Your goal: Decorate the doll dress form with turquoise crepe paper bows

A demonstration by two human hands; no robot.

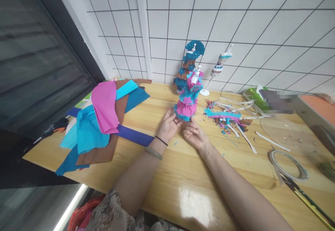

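A small white dress form [195,77] stands on the table, wearing a ruffled pink and teal crepe paper dress [186,108]. My left hand [167,125], palm turned up, has its thumb and fingers at the left side of the teal hem. On the hem's right side are the fingertips of my right hand [194,134], with its other fingers curled in. Just behind stands another form in a teal and brown paper dress [188,65]. A third dress form [217,68] on a thin stand, wrapped in patterned material, is to its right.
Crepe paper sheets [104,107] in pink, blue and brown are piled at left. Paper scraps and strips [225,117] litter the right. Farther right lie a tape roll [288,164], scissors [300,194] and a green package [253,98]. A tiled wall [235,24] rises behind.
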